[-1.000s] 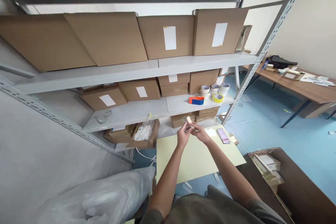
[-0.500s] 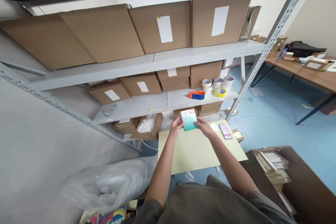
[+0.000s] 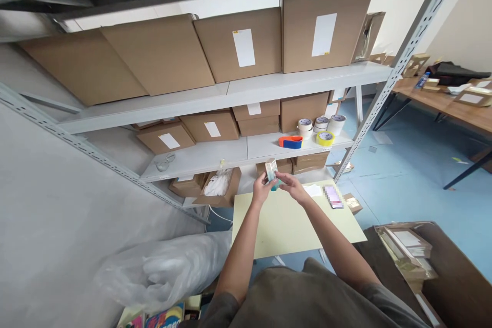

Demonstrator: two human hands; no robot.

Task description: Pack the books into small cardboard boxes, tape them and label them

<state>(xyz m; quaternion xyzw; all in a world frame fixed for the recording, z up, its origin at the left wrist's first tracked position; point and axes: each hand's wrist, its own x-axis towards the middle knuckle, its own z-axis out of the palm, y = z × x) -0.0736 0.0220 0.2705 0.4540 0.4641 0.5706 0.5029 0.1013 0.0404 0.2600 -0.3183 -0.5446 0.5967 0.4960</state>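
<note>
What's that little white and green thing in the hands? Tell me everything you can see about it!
The little white and green thing looks like a small book or box; I can't tell which. It has straight edges, a whitish upper part with marks too tiny to read, and blue-green lower down. It seems narrow from here and leans slightly. The left hand grips it low down; the right hand is at its other side, its fingertips partly hiding it. It's held up off the pale yellow tabletop.

No legible text or numbers anywhere.
</note>
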